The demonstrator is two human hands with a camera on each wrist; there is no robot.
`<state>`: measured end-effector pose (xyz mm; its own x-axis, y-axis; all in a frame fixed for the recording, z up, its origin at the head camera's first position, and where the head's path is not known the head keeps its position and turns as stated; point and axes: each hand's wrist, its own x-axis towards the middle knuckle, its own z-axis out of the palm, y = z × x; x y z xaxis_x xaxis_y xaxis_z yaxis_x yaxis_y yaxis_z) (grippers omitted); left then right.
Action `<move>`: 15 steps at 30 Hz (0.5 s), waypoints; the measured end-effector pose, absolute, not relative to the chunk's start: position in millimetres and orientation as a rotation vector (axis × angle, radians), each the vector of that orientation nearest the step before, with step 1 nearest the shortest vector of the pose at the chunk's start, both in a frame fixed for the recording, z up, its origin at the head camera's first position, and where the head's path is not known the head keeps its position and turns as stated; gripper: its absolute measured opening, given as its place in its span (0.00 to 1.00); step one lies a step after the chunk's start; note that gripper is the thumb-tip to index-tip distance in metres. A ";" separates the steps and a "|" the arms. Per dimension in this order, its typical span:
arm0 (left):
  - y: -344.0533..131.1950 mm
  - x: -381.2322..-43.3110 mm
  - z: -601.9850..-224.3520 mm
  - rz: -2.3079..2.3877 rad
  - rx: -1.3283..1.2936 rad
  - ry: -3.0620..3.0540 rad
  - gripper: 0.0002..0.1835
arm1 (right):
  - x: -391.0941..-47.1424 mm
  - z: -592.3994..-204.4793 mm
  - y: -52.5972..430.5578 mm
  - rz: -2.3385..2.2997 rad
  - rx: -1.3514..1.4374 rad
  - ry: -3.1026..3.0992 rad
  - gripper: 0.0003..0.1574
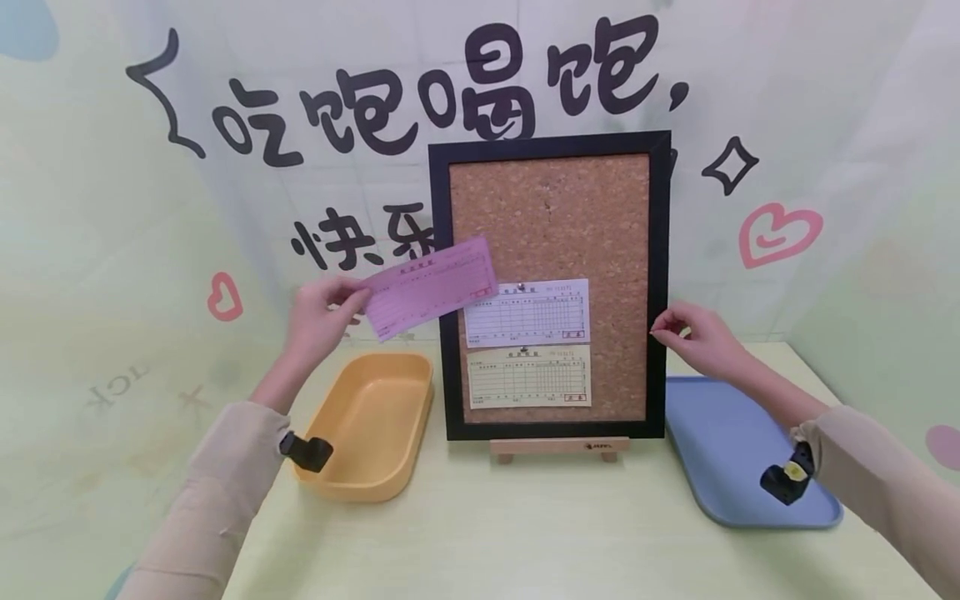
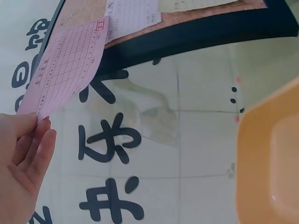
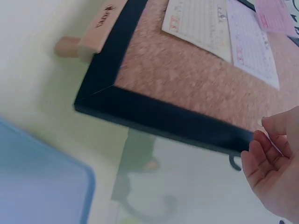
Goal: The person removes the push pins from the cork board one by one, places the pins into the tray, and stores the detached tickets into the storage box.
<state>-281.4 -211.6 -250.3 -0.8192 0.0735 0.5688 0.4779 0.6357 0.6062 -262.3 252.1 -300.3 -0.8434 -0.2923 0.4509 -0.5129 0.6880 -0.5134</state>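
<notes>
My left hand (image 1: 324, 315) pinches the left end of a pink printed slip (image 1: 431, 287) between thumb and fingers. The slip tilts up to the right, its far end in front of the cork board (image 1: 555, 217) and the corner of a white slip (image 1: 551, 325). Below the white slip, a pale yellow slip (image 1: 532, 390) is fixed to the cork; each has a small dark pin at its top. Beside the board's right frame is my right hand (image 1: 693, 337), fingers bent and thumb near the index finger (image 3: 260, 136). Whether something tiny lies between those fingertips is unclear.
The black-framed board stands on a small wooden easel (image 1: 558, 446) on a pale table (image 1: 525, 533). An orange tray (image 1: 416, 433) is at its left and a blue tray (image 1: 750, 450) at its right. Behind is a printed wall sheet (image 1: 360, 50).
</notes>
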 end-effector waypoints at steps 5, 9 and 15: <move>-229.0 -271.2 -264.8 -1.061 -0.380 -2.373 0.10 | -256.0 -308.2 265.2 0.918 0.607 -2.562 0.03; -242.3 -263.4 -276.2 -1.068 -0.354 -2.375 0.11 | -250.1 -311.9 273.5 0.927 0.588 -2.575 0.04; -260.4 -252.6 -293.9 -1.069 -0.302 -2.401 0.12 | -244.1 -320.6 285.2 0.942 0.557 -2.597 0.05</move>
